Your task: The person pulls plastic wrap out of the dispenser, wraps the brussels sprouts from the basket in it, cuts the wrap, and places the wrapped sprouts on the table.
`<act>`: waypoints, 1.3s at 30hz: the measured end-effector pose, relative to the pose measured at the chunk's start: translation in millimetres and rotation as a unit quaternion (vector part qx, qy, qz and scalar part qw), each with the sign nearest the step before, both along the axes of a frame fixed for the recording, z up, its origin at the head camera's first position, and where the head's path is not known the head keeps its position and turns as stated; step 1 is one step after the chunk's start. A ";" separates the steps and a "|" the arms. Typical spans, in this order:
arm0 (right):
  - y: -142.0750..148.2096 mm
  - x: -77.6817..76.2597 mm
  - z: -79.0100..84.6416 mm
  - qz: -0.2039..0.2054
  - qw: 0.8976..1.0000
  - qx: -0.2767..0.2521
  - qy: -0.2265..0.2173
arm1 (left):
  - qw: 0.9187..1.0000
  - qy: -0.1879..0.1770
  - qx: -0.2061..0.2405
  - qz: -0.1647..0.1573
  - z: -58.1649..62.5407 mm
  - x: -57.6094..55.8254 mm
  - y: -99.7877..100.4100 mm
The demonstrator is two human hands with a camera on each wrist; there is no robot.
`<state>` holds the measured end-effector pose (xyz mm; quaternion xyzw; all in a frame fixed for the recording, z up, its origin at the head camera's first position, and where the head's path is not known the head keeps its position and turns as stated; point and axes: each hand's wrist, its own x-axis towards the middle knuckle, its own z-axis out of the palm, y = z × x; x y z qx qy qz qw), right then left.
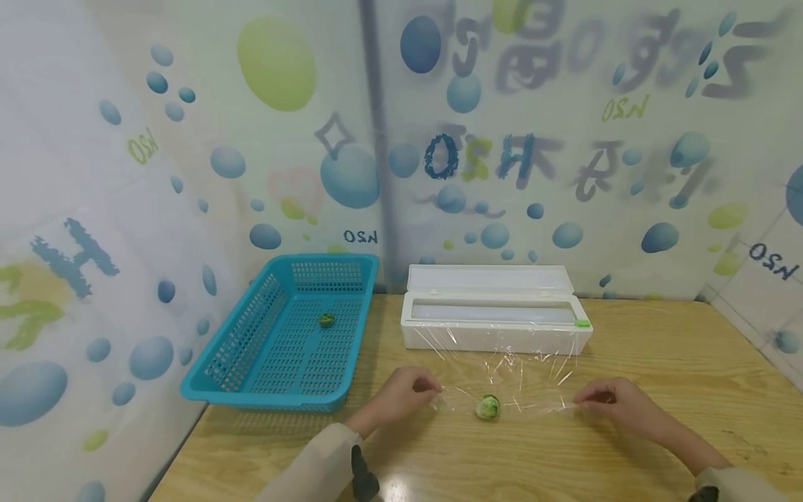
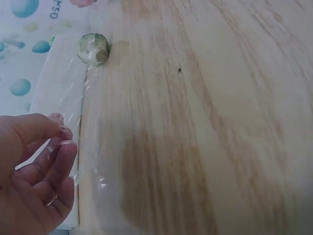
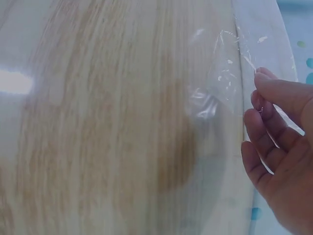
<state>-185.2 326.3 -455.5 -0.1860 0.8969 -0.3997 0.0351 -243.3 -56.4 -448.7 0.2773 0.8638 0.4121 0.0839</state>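
A sheet of clear plastic wrap (image 1: 521, 373) runs from the white wrap dispenser (image 1: 495, 338) toward the front, stretched between both hands. My left hand (image 1: 404, 394) pinches its left corner between thumb and fingers, and the left wrist view shows a ring on one finger. At the opposite corner my right hand (image 1: 617, 404) pinches the film the same way; loose, crinkled film (image 3: 203, 105) hangs by those fingers in the right wrist view. A small green Brussels sprout (image 1: 487, 406) sits between the hands, overlapped by the film's front part; its cut stem end (image 2: 101, 56) shows in the left wrist view.
A blue plastic basket (image 1: 360, 335) stands at the left, with one small green sprout (image 1: 326, 320) inside. The dispenser's lid (image 1: 489, 279) is raised, and a green slider (image 1: 583, 323) sits at its right end. Behind the wooden table (image 1: 659, 348) hangs a printed curtain (image 1: 401, 139).
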 end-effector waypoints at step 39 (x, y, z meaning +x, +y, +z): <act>-6.3 -11.6 -22.9 -0.120 0.990 0.072 0.002 | 0.997 0.054 -0.032 0.036 -18.6 -15.8 -5.1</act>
